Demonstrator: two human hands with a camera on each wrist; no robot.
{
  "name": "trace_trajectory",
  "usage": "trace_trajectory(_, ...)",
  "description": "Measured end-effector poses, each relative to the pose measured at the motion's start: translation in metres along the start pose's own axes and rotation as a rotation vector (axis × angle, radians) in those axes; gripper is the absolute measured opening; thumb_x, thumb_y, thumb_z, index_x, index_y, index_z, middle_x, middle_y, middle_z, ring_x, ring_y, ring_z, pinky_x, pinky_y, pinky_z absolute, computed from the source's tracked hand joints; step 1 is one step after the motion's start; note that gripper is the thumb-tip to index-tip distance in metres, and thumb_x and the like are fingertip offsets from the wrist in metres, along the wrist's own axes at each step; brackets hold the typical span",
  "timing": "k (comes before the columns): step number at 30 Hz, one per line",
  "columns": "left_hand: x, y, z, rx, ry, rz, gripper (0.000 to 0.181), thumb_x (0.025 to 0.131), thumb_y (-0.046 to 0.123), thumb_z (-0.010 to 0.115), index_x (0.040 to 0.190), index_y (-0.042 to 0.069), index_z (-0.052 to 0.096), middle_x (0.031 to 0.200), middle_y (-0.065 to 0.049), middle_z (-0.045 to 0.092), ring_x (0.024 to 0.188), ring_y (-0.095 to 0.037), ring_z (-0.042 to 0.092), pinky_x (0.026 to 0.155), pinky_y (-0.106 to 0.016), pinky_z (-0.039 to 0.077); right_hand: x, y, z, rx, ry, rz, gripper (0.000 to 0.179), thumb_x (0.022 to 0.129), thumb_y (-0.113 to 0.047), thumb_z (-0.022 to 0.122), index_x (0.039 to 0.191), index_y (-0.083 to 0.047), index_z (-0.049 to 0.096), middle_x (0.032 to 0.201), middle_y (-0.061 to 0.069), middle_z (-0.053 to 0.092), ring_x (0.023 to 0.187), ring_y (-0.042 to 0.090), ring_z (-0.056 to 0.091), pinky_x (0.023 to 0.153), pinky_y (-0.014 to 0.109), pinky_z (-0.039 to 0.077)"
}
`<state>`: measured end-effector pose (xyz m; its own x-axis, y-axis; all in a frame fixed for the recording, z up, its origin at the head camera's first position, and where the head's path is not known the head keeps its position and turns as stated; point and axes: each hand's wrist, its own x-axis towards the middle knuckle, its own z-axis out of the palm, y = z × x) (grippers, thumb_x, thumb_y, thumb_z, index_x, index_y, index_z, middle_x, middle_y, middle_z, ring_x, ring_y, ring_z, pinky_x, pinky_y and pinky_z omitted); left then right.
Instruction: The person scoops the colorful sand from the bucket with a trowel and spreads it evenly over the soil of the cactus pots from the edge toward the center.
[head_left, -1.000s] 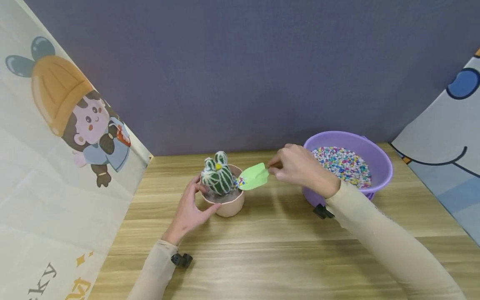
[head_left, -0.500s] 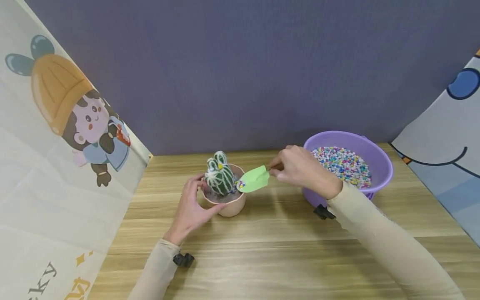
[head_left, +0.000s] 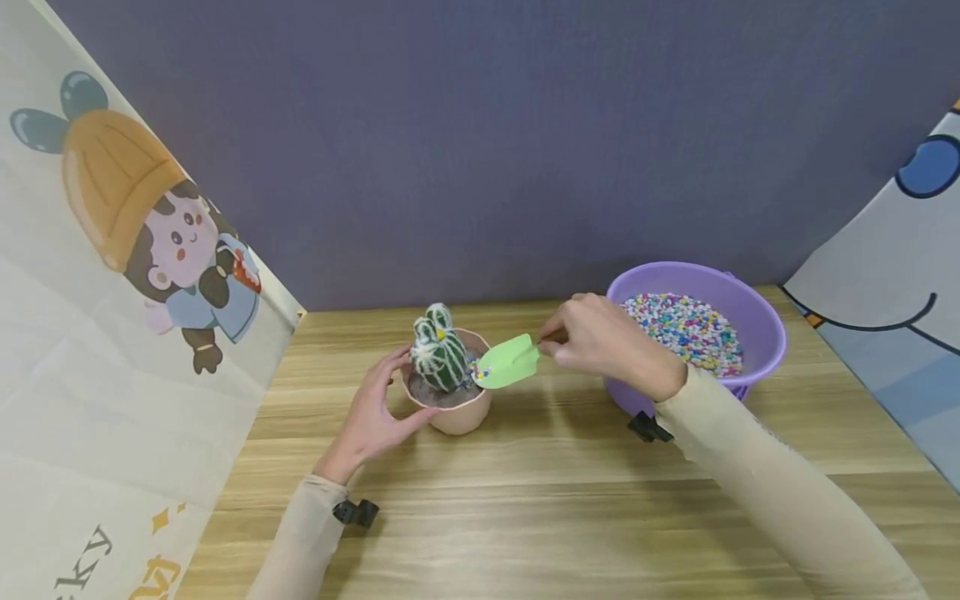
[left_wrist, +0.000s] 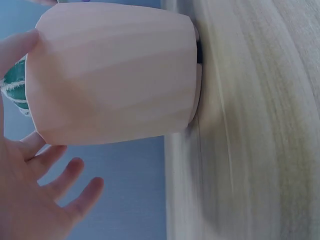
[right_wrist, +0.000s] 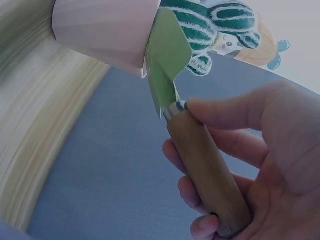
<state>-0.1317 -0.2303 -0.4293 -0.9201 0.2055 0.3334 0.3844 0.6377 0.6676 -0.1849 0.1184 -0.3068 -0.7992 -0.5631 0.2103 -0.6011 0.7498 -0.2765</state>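
Note:
A pale pink flower pot (head_left: 459, 417) stands on the table, holding a green, white-striped toy cactus (head_left: 441, 360) in grey filling. My left hand (head_left: 375, 417) holds the pot by its rim, thumb at the near side and fingers round the left; in the left wrist view two fingers stand off the wall. The wooden handle (right_wrist: 207, 170) of a small trowel is in the grip of my right hand (head_left: 592, 337). Its light green blade (head_left: 512, 360) tilts down over the pot's right rim. Colourful beads (head_left: 477, 369) lie at the blade's tip, beside the cactus.
A purple bucket (head_left: 765, 350), part-filled with multicoloured beads (head_left: 686, 329), stands right of the pot, partly behind my right forearm. A dark panel (head_left: 480, 150) rises behind the wooden table (head_left: 525, 517). Printed panels flank it on both sides.
The pot and cactus have shifted slightly right. The trowel has dropped a little, its blade staying at the rim. My left wrist has moved slightly left in the last half second.

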Motion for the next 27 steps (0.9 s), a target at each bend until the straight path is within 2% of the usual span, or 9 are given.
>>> trace_trajectory(4, 0.0008, 0.0018, 0.0003, 0.060, 0.037, -0.005, 0.085, 0.074, 0.042, 0.095, 0.144, 0.011, 0.058, 0.163, -0.011, 0.051, 0.149, -0.037, 0.046, 0.122, -0.062, 0.039, 0.0000, -0.0004, 0.0001, -0.005, 0.010, -0.014, 0.014, 0.088, -0.019, 0.080, 0.100, -0.018, 0.088, 0.084, -0.006, 0.081, 0.069, 0.014, 0.056, 0.064, 0.031, 0.044)
trace_trajectory(8, 0.0017, 0.0068, 0.0019, 0.118, 0.073, -0.022, 0.094, 0.071, 0.053, 0.096, 0.147, 0.013, 0.058, 0.157, -0.008, 0.058, 0.142, -0.033, 0.053, 0.118, -0.059, 0.044, -0.0003, -0.0008, 0.0002, -0.017, 0.024, -0.012, 0.015, 0.087, -0.019, 0.080, 0.100, -0.019, 0.088, 0.080, -0.007, 0.079, 0.071, 0.016, 0.056, 0.065, 0.032, 0.045)
trace_trajectory(12, 0.0022, 0.0100, 0.0043, 0.158, 0.107, -0.009, 0.096, 0.069, 0.059, 0.095, 0.145, 0.012, 0.060, 0.151, -0.007, 0.062, 0.138, -0.032, 0.056, 0.116, -0.059, 0.047, -0.0005, -0.0010, 0.0000, -0.013, 0.027, -0.010, 0.014, 0.087, -0.018, 0.081, 0.100, -0.019, 0.088, 0.081, -0.007, 0.079, 0.070, 0.015, 0.057, 0.063, 0.031, 0.045)
trace_trajectory(16, 0.0025, 0.0079, 0.0050, 0.145, 0.085, 0.007, 0.097, 0.073, 0.056, 0.093, 0.150, 0.011, 0.057, 0.158, -0.010, 0.056, 0.145, -0.036, 0.051, 0.121, -0.063, 0.041, -0.0004, -0.0008, 0.0000, -0.019, 0.034, -0.018, 0.014, 0.087, -0.019, 0.081, 0.100, -0.019, 0.088, 0.082, -0.007, 0.080, 0.071, 0.016, 0.056, 0.063, 0.031, 0.044)
trace_trajectory(21, 0.0001, 0.0053, 0.0050, 0.111, 0.027, -0.036, 0.098, 0.079, 0.056, 0.088, 0.157, 0.012, 0.050, 0.169, -0.010, 0.044, 0.154, -0.039, 0.043, 0.124, -0.068, 0.035, -0.0006, -0.0003, 0.0002, -0.013, 0.032, -0.034, 0.014, 0.087, -0.019, 0.081, 0.099, -0.018, 0.088, 0.087, -0.004, 0.082, 0.071, 0.015, 0.058, 0.063, 0.031, 0.046)
trace_trajectory(27, 0.0000, 0.0083, 0.0084, 0.155, 0.077, -0.049, 0.099, 0.074, 0.061, 0.090, 0.155, 0.016, 0.054, 0.164, -0.007, 0.052, 0.148, -0.035, 0.051, 0.121, -0.062, 0.042, -0.0009, -0.0004, 0.0007, -0.004, 0.028, -0.030, 0.014, 0.088, -0.019, 0.081, 0.100, -0.018, 0.088, 0.090, -0.003, 0.083, 0.073, 0.016, 0.060, 0.065, 0.033, 0.048)
